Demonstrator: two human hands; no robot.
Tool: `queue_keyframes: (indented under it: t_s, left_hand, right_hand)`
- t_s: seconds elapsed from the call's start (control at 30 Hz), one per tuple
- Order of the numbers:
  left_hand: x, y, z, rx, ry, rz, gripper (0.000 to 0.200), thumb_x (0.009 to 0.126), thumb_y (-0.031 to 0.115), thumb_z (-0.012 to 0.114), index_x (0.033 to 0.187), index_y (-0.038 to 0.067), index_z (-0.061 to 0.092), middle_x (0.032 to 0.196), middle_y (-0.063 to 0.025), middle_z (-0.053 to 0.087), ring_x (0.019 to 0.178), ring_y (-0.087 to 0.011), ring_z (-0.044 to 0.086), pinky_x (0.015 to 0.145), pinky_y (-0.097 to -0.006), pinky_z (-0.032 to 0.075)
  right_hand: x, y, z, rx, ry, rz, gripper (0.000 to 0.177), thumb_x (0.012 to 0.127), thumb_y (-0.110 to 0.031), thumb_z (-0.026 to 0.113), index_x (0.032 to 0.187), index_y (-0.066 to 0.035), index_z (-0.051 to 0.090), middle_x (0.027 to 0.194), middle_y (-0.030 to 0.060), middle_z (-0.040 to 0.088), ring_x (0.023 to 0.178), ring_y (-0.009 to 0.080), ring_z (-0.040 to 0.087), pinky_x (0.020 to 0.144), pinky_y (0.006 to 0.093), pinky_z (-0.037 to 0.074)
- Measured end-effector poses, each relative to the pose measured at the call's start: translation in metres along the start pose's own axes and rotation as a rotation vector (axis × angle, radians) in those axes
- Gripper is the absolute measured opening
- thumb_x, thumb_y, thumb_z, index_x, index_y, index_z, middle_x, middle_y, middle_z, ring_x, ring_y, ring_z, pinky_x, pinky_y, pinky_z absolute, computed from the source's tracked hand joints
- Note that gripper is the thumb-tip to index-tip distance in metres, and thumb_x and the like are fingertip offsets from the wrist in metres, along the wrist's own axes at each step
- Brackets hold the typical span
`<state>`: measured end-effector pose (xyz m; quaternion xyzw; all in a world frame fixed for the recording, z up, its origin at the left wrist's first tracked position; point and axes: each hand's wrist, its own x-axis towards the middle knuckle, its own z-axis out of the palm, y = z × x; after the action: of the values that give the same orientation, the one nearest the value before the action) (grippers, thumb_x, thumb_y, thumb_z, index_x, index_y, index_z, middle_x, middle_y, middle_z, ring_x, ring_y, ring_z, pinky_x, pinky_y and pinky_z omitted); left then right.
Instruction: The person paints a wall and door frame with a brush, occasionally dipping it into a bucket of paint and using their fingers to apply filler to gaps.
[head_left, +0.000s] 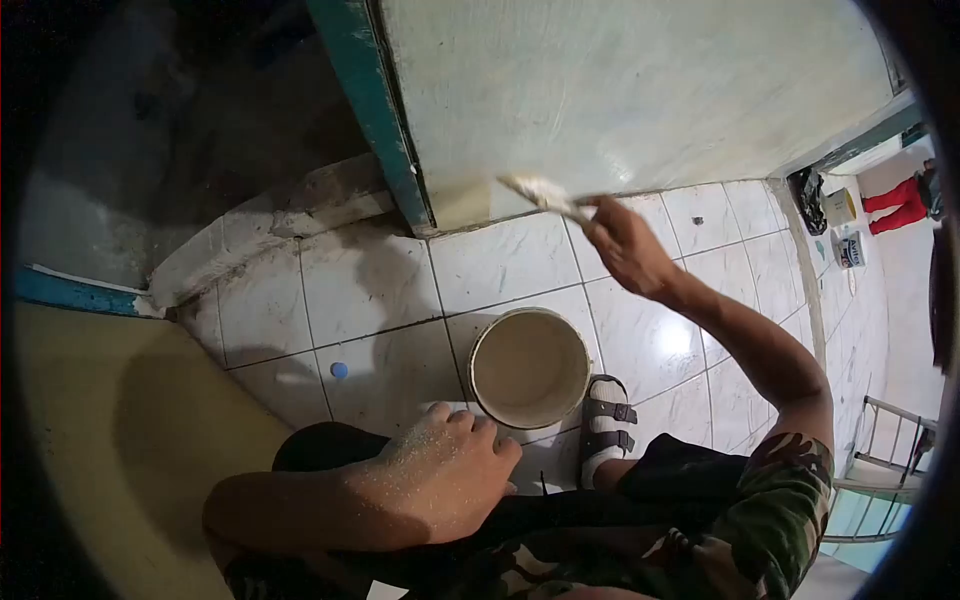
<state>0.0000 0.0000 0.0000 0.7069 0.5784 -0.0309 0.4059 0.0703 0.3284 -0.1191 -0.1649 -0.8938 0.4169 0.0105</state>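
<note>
My right hand (630, 245) is closed around a paintbrush (545, 193), its bristles pointing left, close to the lower part of the pale door-like panel (640, 100). Below the brush, on the tiles, stands a round bucket (530, 311) with pale beige paint (530, 370) inside. My left hand (455, 470), dusted with white specks, lies over my knee with its fingers curled, just left of the bucket. A whitish edge shows behind those fingers; I cannot tell what, if anything, they hold.
A blue cap (339, 370) lies on the tiled floor (370, 300). A green frame (375, 110) and a rough raised sill (270, 230) border the dark doorway. My sandalled foot (607, 420) is beside the bucket. Far right are tubs (850, 250), a black bag (806, 200) and a person in red trousers (893, 207).
</note>
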Motion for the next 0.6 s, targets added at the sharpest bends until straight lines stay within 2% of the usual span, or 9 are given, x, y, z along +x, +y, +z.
queue_keyframes:
  t_s: [0.07,0.1,0.17,0.23,0.37,0.5,0.53,0.57,0.6]
  left_hand:
    - [0.001,-0.001,0.003,0.004,0.026,-0.002,0.043,0.105,0.035,0.048,0.121,-0.004,0.055,0.105,-0.0223,0.063,0.099,-0.0338,0.063,0.090,-0.0481,0.046]
    - [-0.001,0.003,0.005,0.008,0.034,0.002,0.043,0.105,0.035,0.048,0.121,-0.004,0.055,0.105,-0.0223,0.063,0.099,-0.0338,0.063,0.090,-0.0481,0.046]
    - [-0.002,0.004,0.005,-0.018,0.057,-0.006,0.040,0.103,0.034,0.051,0.117,-0.003,0.059,0.107,-0.0257,0.066,0.103,-0.0374,0.066,0.095,-0.0499,0.045]
    - [-0.003,0.008,0.004,-0.029,0.039,0.002,0.040,0.103,0.034,0.051,0.117,-0.003,0.059,0.107,-0.0257,0.066,0.103,-0.0371,0.066,0.094,-0.0493,0.045]
    - [-0.005,0.009,-0.002,-0.021,0.027,0.000,0.042,0.103,0.034,0.050,0.118,-0.005,0.059,0.107,-0.0258,0.066,0.103,-0.0361,0.066,0.091,-0.0470,0.048]
    - [-0.004,0.008,0.005,0.028,0.078,0.004,0.043,0.103,0.034,0.051,0.119,-0.006,0.060,0.107,-0.0254,0.067,0.102,-0.0353,0.067,0.090,-0.0454,0.048]
    - [-0.004,0.009,0.001,0.024,0.056,0.007,0.043,0.103,0.033,0.052,0.119,-0.006,0.060,0.107,-0.0254,0.067,0.101,-0.0351,0.067,0.090,-0.0453,0.048]
    - [-0.005,0.011,-0.001,0.019,0.031,0.009,0.042,0.103,0.032,0.052,0.119,-0.007,0.060,0.108,-0.0254,0.067,0.101,-0.0350,0.067,0.090,-0.0452,0.048]
    - [-0.006,0.011,0.000,0.017,0.029,0.001,0.042,0.103,0.032,0.052,0.119,-0.007,0.060,0.108,-0.0254,0.067,0.101,-0.0350,0.067,0.090,-0.0452,0.048]
  right_hand:
    - [-0.011,0.050,0.023,0.233,-0.094,0.082,0.037,0.103,-0.018,0.046,0.132,0.003,0.050,0.074,0.0056,0.055,0.069,0.0138,0.053,0.061,0.0331,0.047]
    - [-0.021,0.068,0.035,0.336,-0.117,0.089,0.036,0.103,-0.018,0.043,0.133,0.002,0.048,0.082,0.0077,0.056,0.076,0.0158,0.058,0.067,0.0335,0.054]
    - [-0.037,0.079,0.060,0.649,-0.124,0.302,0.038,0.103,-0.019,0.042,0.135,0.001,0.044,0.094,0.0111,0.056,0.087,0.0199,0.063,0.079,0.0380,0.060]
    - [-0.053,0.087,0.078,0.706,-0.170,0.396,0.040,0.104,-0.023,0.040,0.137,0.000,0.039,0.101,0.0140,0.055,0.096,0.0241,0.065,0.088,0.0438,0.061]
    - [-0.050,0.085,0.103,0.753,-0.266,0.385,0.043,0.106,-0.029,0.040,0.137,0.000,0.038,0.102,0.0159,0.055,0.097,0.0258,0.065,0.085,0.0452,0.062]
    - [-0.041,0.055,0.128,0.582,-0.378,0.319,0.041,0.105,-0.024,0.043,0.136,0.002,0.042,0.098,0.0141,0.060,0.095,0.0238,0.066,0.083,0.0392,0.060]
    - [-0.035,0.051,0.132,0.313,-0.392,0.203,0.044,0.102,-0.019,0.050,0.137,0.005,0.041,0.094,0.0160,0.063,0.092,0.0255,0.067,0.079,0.0383,0.057]
    - [-0.032,0.050,0.137,0.316,-0.396,0.198,0.044,0.102,-0.019,0.050,0.137,0.005,0.041,0.094,0.0160,0.063,0.092,0.0255,0.067,0.079,0.0383,0.057]
    - [-0.028,0.048,0.144,0.187,-0.343,0.071,0.046,0.097,-0.017,0.053,0.136,0.006,0.041,0.092,0.0194,0.065,0.089,0.0308,0.068,0.078,0.0425,0.055]
